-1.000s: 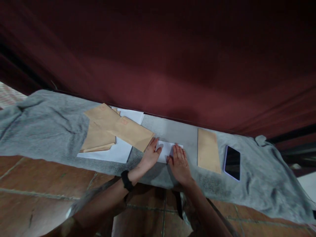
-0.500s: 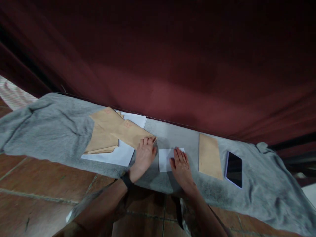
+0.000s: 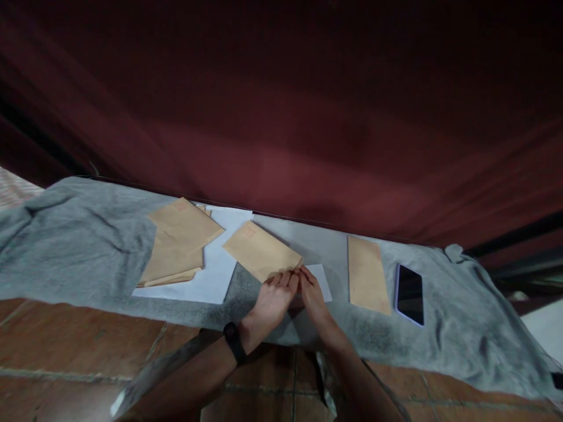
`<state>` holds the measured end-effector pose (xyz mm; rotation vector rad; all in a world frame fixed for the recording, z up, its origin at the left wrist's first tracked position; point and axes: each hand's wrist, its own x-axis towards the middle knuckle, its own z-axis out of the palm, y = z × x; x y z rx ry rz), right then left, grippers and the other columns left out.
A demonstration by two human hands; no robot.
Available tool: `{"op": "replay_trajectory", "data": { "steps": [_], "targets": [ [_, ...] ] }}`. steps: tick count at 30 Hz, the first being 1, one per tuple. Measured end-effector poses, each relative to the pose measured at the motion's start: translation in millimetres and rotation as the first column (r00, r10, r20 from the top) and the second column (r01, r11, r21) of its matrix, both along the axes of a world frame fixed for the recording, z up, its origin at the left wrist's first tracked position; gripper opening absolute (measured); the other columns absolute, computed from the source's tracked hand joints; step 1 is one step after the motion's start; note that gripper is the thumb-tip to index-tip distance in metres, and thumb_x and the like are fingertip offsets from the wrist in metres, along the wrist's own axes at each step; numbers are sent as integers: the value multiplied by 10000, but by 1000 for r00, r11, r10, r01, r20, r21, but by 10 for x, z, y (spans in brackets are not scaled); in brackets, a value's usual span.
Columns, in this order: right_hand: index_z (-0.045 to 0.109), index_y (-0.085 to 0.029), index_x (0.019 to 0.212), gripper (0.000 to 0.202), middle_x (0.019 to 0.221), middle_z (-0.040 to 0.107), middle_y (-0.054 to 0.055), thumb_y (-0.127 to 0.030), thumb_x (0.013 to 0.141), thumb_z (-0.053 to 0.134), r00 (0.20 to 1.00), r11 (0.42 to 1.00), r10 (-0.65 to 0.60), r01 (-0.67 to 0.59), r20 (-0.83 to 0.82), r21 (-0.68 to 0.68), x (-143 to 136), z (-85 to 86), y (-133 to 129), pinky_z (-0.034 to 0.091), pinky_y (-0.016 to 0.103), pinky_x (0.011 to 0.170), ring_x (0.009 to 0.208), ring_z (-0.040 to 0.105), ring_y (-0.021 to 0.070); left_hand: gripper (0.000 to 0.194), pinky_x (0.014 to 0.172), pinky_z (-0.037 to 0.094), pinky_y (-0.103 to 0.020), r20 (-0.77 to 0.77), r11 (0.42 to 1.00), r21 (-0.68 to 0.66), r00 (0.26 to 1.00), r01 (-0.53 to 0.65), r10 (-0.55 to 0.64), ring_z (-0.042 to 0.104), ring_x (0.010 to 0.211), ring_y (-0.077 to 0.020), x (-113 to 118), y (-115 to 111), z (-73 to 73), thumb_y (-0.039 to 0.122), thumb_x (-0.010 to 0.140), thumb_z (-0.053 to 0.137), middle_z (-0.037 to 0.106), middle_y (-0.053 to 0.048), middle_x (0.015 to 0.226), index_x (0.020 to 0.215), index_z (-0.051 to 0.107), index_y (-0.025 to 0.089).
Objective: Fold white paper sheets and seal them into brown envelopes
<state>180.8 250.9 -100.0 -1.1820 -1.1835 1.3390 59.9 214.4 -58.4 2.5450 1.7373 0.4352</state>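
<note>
The brown envelope has shifted toward three o'clock over the grey blanket, left hand and right hand fingers pinching its four-o'clock end, dark red fabric at twelve, floor tiles at eight.

A dark red upright surface bars the far edge of the soft grey cloth. The left hand and right hand, meeting at a flat tan paper envelope, block the middle. A modest lane runs between the small white paper rectangle and the lone rectangular tan envelope; only a slit parts that from the purple-edged black phone. Right of it, rumpled cloth leaves wide room.
</note>
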Motion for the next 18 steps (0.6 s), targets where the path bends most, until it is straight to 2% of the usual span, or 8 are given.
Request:
{"op": "replay_trajectory", "data": {
  "steps": [2, 4, 7, 9, 12, 15, 18],
  "targets": [
    [738, -234, 946, 308, 1002, 802, 65, -469, 873, 553, 999, 1000, -13, 12, -29, -22, 20, 10, 28, 587, 367, 925, 965, 730, 236, 250, 982, 540, -440, 50, 997, 11, 996, 71, -71, 681, 1088, -284, 22, -5, -21, 106, 921, 602, 728, -123, 1112, 1156, 667, 161],
    [730, -225, 944, 311, 929, 795, 71, -457, 887, 532, 1000, 999, 2, -3, -24, -53, 84, 25, 47, 602, 352, 814, 867, 733, 232, 377, 1104, 474, -495, 133, 993, 31, 984, 113, -116, 613, 1259, -311, -7, 20, -26, 232, 916, 676, 676, -152, 1309, 1282, 624, 164],
    [739, -207, 1000, 325, 836, 779, 66, -459, 890, 566, 997, 992, 80, -79, 7, -99, 221, 61, 73, 584, 321, 638, 731, 722, 225, 869, 1240, 277, -609, 161, 988, 69, 976, 138, -148, 326, 1536, -382, -118, 86, -34, 446, 817, 814, 371, -213, 1645, 1538, 410, 176],
    [743, -202, 1052, 340, 820, 776, 51, -456, 893, 583, 984, 982, 168, -161, 56, -101, 310, 89, 96, 572, 314, 596, 701, 712, 221, 1098, 1250, 162, -681, 100, 985, 62, 981, 163, -169, 177, 1589, -417, -202, 134, -59, 503, 730, 883, 204, -227, 1714, 1611, 293, 214],
    [738, -225, 1122, 323, 958, 796, 39, -385, 904, 561, 962, 975, 220, -219, 161, -26, 415, 122, 137, 605, 355, 759, 854, 723, 225, 1236, 1236, 85, -720, 35, 980, 1, 980, 197, -197, 126, 1598, -425, -291, 192, -105, 543, 660, 918, 135, -225, 1730, 1643, 220, 267],
    [733, -241, 1155, 338, 1120, 785, 34, -302, 902, 517, 933, 964, 226, -255, 279, 70, 483, 139, 168, 562, 402, 970, 1016, 705, 225, 1288, 1230, 38, -727, 25, 979, -36, 979, 203, -202, 104, 1600, -430, -333, 241, -118, 589, 621, 919, 103, -234, 1732, 1650, 214, 269],
    [719, -235, 1199, 378, 1161, 776, 33, -267, 906, 482, 895, 938, 292, -336, 338, 80, 522, 141, 177, 548, 404, 1002, 1034, 703, 222, 1279, 1225, 2, -728, 21, 977, -37, 977, 211, -210, 100, 1600, -431, -359, 278, -105, 602, 618, 912, 129, -232, 1729, 1650, 225, 282]
  ]
}}
